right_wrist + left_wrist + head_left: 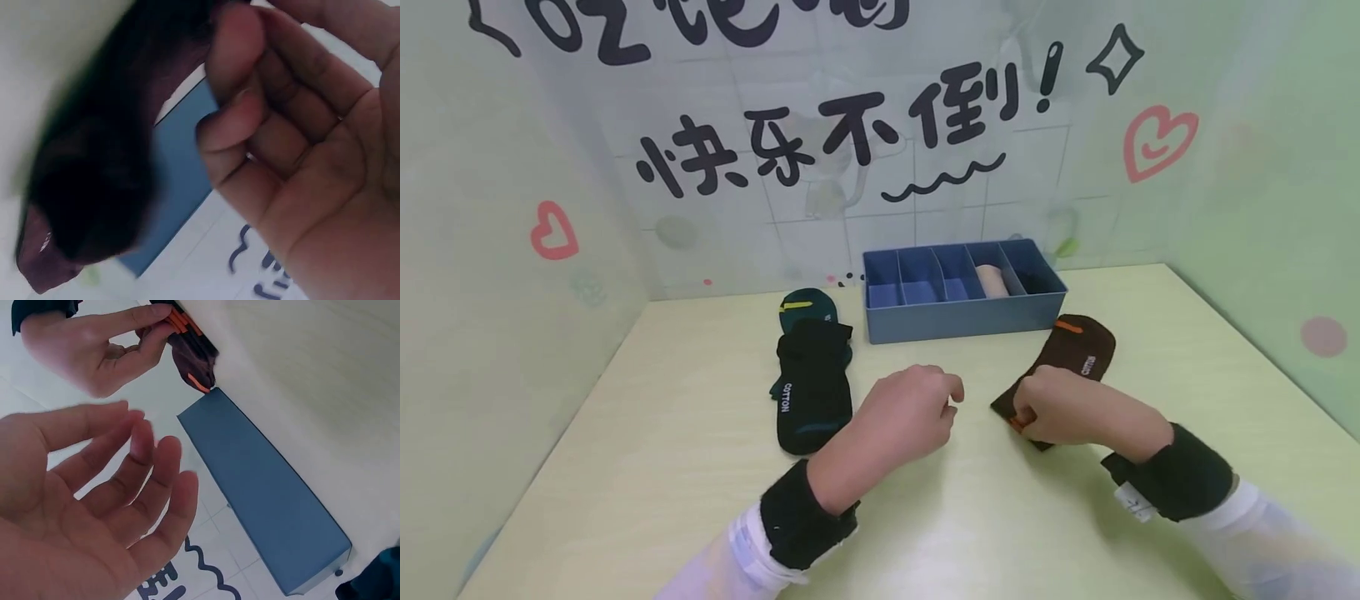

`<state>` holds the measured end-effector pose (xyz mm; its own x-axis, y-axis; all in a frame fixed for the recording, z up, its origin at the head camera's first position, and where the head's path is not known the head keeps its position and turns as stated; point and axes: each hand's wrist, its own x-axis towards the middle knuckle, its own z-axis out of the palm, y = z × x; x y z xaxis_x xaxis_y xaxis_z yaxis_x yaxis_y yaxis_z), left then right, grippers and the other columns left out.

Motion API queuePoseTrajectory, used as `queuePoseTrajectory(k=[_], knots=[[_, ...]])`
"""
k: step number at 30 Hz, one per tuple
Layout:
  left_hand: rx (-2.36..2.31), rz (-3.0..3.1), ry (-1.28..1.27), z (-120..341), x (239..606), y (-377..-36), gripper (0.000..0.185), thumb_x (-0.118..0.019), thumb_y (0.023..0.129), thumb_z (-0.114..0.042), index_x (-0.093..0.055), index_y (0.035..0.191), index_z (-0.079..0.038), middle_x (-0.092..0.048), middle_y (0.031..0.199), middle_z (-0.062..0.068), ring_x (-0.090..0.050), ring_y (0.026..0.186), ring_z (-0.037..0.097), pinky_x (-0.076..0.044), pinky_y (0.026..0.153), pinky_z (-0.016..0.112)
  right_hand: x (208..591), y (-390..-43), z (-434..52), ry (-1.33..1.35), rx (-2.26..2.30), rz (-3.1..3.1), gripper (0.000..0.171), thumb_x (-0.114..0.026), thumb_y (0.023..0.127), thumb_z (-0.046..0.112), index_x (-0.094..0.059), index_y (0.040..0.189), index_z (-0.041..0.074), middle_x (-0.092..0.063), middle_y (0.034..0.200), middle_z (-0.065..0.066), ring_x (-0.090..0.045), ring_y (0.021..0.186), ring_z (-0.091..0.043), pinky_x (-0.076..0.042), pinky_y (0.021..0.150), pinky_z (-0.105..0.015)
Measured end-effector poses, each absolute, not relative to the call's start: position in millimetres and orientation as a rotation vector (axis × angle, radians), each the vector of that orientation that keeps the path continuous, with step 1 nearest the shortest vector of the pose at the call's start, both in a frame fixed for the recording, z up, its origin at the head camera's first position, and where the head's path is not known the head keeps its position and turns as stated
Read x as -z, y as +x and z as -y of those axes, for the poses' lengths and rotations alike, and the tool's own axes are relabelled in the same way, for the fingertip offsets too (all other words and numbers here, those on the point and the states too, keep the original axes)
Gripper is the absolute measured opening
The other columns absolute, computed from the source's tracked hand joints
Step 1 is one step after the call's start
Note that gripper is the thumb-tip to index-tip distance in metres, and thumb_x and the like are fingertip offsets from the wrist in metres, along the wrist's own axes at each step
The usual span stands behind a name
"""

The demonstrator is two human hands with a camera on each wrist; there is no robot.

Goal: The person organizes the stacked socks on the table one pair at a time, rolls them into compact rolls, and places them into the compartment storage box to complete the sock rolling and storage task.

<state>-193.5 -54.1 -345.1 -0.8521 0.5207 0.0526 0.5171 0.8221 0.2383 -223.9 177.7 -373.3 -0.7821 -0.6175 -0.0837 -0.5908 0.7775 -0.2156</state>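
**Right hand pinched the brown sock's near end**

The right hand [1063,410] gripped the near end of the brown sock [1070,358] — thumb and fingers closed on its orange-trimmed edge, as the left wrist view showed plainly. The sock lay flat on the pale table [662,467], its far end reaching toward the front wall of the blue divided box [962,318] and stopping just short of it.

The left hand [910,412] hovered just left of the sock, holding nothing; its fingers were loosely bent and spread apart.

Further left lay a black sock [812,392] stacked on a dark green one [807,307]. One compartment of the box — the second from its right end — held a rolled beige sock [990,279].
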Motion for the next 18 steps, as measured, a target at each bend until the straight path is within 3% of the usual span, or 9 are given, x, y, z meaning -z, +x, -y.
queuePoseTrajectory(k=[4,9,12,18], knots=[[-0.405,-2.852,0.868,53,347,-193,0.016,-0.066,0.092,-0.02,-0.074,0.106,-0.019,-0.067,0.104,-0.004,-0.061,0.097,0.014,-0.049,0.068,0.025,377,-207,-152,-1.221,0.379,-2.671,0.028,-0.072,0.077,0.004,-0.056,0.06,0.02,-0.035,0.057,0.015,-0.031,0.053,0.001,-0.027,0.051,-0.017],[-0.357,-2.7,0.89,51,353,-192,0.005,-0.069,0.087,-0.013,-0.072,0.087,-0.018,-0.063,0.076,-0.008,-0.055,0.069,0.01,-0.044,0.058,0.024,380,-193,-134,-1.434,0.407,-2.522,0.016,-0.073,0.081,0.006,-0.067,0.073,0.018,-0.053,0.069,0.013,-0.045,0.065,0.002,-0.041,0.06,-0.013],[-0.23,-2.646,0.937,51,358,-190,0.01,-0.073,0.084,-0.016,-0.067,0.076,-0.019,-0.055,0.065,-0.009,-0.048,0.061,0.009,-0.039,0.054,0.022,380,-187,-131,-1.442,0.376,-2.542,0.014,-0.075,0.082,0.008,-0.071,0.076,0.02,-0.057,0.079,0.012,-0.05,0.074,0.001,-0.046,0.067,-0.014],[-0.059,-2.613,1.022,51,361,-185,0.017,-0.083,0.077,-0.031,-0.07,0.079,-0.021,-0.054,0.079,-0.007,-0.048,0.073,0.008,-0.041,0.063,0.024,380,-176,-127,-1.44,0.193,-2.674,0.015,-0.078,0.082,0.016,-0.068,0.075,0.024,-0.056,0.074,0.012,-0.048,0.069,-0.002,-0.044,0.063,-0.017]])
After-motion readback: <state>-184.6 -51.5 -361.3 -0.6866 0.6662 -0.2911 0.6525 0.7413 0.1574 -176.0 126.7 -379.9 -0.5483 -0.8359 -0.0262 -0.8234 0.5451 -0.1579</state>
